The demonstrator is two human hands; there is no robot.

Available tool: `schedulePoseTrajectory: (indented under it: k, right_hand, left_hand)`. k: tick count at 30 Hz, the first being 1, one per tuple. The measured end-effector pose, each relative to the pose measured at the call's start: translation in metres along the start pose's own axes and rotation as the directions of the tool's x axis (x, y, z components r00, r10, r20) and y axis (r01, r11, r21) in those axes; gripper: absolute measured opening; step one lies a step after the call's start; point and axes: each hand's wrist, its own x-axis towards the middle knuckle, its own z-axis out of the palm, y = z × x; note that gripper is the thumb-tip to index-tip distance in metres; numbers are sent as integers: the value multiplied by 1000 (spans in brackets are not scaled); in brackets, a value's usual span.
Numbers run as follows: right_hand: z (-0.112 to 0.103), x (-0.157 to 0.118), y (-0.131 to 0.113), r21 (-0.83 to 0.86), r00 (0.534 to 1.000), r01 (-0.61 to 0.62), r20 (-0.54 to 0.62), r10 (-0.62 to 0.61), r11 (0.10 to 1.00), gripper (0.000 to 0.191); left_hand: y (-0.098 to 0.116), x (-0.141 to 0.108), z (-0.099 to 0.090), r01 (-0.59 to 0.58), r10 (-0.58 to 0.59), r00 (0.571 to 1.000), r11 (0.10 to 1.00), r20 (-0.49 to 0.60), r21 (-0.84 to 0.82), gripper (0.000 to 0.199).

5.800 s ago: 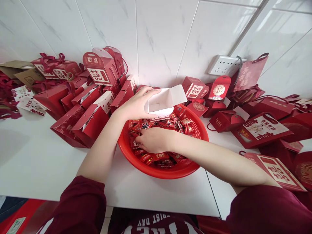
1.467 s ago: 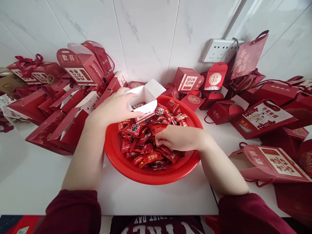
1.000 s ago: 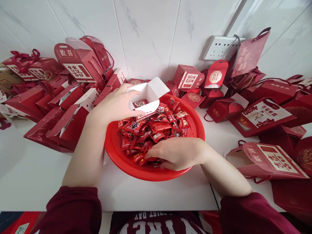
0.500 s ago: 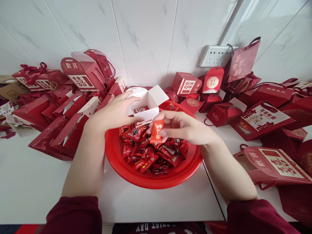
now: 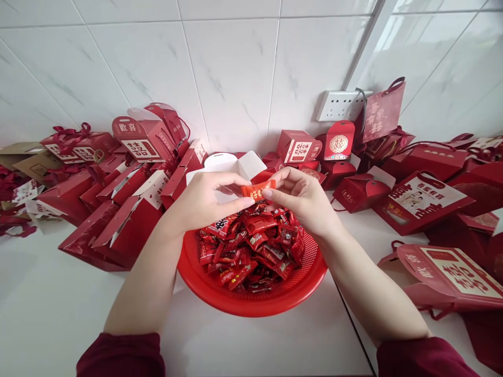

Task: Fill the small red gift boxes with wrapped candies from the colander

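A small orange-red wrapped candy (image 5: 258,191) lies level between my two hands, above the heap of candies. My left hand (image 5: 214,196) pinches its left end, and my right hand (image 5: 296,196) pinches its right end. Below them stands a round red plastic basket (image 5: 251,309) with many red wrapped candies (image 5: 259,248) in it. Just behind my hands is an open box with white inner walls (image 5: 251,165), partly hidden by the left hand; its inside is mostly covered from view.
Folded red gift boxes (image 5: 121,209) crowd the left of the white table (image 5: 251,345). More red gift boxes (image 5: 361,188) fill the right side, with a pink-red bag (image 5: 383,110) by the power strip (image 5: 338,104). A tiled wall (image 5: 231,78) closes off the back.
My left hand has come off the white-lined box and now grips the candy's left end. The candy has turned from upright to level in my right hand. The whole view has tilted up slightly.
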Motion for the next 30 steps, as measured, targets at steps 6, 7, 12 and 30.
schedulePoseTrajectory:
  k: [6,7,12,30]
  right_hand:
    - [7,-3,-2,5,1000,-15,25,15,1000,36]
    - [8,-3,-1,1,999,-21,27,21,1000,37]
    - [5,-1,6,-72,995,-3,98,10,997,35]
    - [7,-5,11,-131,963,84,265,-47,988,20]
  left_hand:
    - [-2,1,1,148,-139,987,980,77,-136,31]
    - [-3,1,1,164,-151,985,972,86,-167,31]
    - [-9,3,0,220,-201,973,957,114,-190,33]
    - [-3,0,1,62,-70,992,995,108,74,40]
